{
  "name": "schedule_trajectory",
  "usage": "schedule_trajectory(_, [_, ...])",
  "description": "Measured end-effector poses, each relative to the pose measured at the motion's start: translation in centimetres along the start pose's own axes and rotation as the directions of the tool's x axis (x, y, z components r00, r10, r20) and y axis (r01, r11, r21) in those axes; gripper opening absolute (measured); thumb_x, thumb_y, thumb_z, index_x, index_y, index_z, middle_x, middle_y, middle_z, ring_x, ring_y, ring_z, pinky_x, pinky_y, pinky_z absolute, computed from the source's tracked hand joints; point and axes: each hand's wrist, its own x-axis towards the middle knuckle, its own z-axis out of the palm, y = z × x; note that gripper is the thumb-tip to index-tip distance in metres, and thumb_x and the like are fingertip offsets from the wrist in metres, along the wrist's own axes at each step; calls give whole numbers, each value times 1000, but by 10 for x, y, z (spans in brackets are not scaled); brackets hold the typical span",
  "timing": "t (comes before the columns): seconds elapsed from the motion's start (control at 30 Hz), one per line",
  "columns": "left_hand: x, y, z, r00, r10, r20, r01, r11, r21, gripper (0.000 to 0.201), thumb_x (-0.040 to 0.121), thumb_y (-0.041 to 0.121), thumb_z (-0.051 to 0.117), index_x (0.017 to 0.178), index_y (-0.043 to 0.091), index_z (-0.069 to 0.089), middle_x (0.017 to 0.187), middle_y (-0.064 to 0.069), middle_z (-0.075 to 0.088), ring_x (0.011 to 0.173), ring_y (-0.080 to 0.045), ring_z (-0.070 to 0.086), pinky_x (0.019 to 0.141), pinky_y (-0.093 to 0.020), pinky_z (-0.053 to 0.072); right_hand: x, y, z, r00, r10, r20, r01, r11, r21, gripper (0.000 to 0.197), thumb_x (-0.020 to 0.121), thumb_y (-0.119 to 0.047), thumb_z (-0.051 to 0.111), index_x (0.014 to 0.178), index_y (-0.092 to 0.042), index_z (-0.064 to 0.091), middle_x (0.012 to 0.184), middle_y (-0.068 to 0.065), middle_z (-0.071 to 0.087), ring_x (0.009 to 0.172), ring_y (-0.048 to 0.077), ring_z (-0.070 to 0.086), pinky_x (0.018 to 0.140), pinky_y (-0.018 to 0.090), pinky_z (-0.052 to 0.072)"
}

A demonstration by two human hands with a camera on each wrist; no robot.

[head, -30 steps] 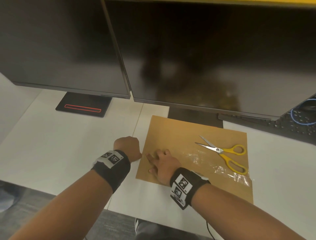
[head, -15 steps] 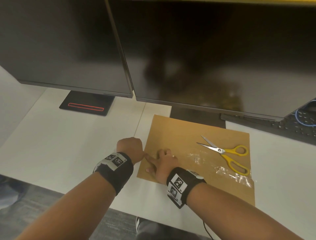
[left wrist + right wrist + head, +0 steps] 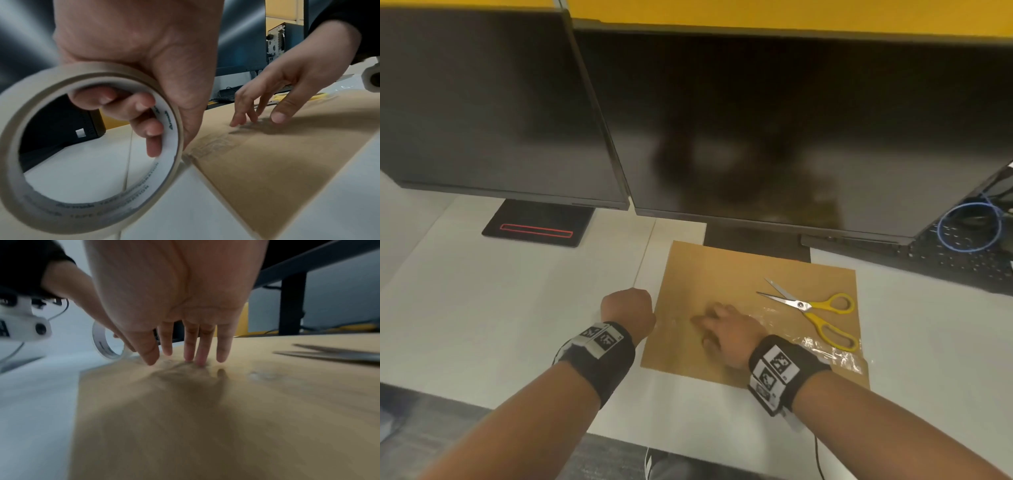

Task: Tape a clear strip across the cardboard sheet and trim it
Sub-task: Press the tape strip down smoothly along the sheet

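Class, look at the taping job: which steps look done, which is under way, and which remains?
Done: a clear strip lies across the cardboard sheet. Under way: the right hand presses it flat with straight fingers while the left hand holds the tape roll at the sheet's edge. Left: trimming; the scissors lie untouched.

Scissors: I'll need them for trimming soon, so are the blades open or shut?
Open. In the head view the scissors lie on the cardboard with the two blades spread in a V, tips apart, and neither hand touching them.
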Motion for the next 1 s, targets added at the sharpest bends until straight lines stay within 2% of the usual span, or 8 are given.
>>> schedule_trajectory(0.07, [0,7,1,1000,2,-28,-2,1000,-4,26,90,24,48,112,15,59,101,-1,62,88,-19,61,69,-27,43,-11,16,-2,998,31,-57,-34,998,-52,48,93,-28,43,141,-29,36,136,6,39,123,27,39,96,39,43])
schedule_trajectory(0.17, [-3,18,5,999,33,-31,-30,996,86,46,91,36,46,132,15,39,131,-7,45,116,-25,50,93,-40,41,-20,33,-2,988,103,-117,-111,992,-65,47,92,-29,45,138,-28,39,139,7,36,125,27,38,98,39,41])
schedule_trajectory(0.3, [-10,38,8,990,138,-42,-118,942,314,62,97,31,32,152,15,8,160,-17,5,144,-38,16,114,-63,1,-30,49,6,987,131,-98,-139,988,-72,51,92,-30,44,142,-32,34,145,5,33,130,27,35,104,39,38])
schedule_trajectory(0.4, [-10,61,16,939,344,-14,-322,892,317,61,100,24,26,153,20,-5,159,-16,-16,147,-37,-10,113,-60,-9,-33,57,11,987,113,-111,-118,992,-47,50,93,-28,43,142,-30,37,149,3,33,134,26,33,112,35,29])
schedule_trajectory(0.53, [-14,89,29,858,509,71,-512,836,199,63,101,38,31,152,28,-5,160,-9,-15,148,-32,-8,116,-57,5,-41,68,11,959,113,-259,-121,993,-14,45,85,-19,48,130,-25,56,139,8,49,127,33,46,111,44,27])
schedule_trajectory(0.73, [-16,96,38,857,510,72,-515,843,155,65,100,45,29,152,30,-7,161,-5,-15,148,-31,-6,115,-57,9,-70,126,0,813,469,-344,-480,875,60,56,86,-15,48,138,-32,33,152,5,26,138,28,31,113,47,27])
schedule_trajectory(0.87, [-15,97,37,860,501,95,-510,841,180,64,100,44,27,152,29,-9,160,-6,-18,148,-31,-7,116,-58,6,-86,156,-3,834,525,-169,-524,850,55,59,90,-24,49,144,-31,25,155,-1,19,140,23,28,113,48,28])
schedule_trajectory(1.0, [-14,101,38,864,492,103,-503,843,190,65,100,42,27,152,27,-10,160,-8,-18,148,-33,-7,116,-57,5,-92,162,-7,841,506,-190,-516,856,-4,49,92,-30,49,140,-30,37,147,-1,35,125,23,43,103,37,41])
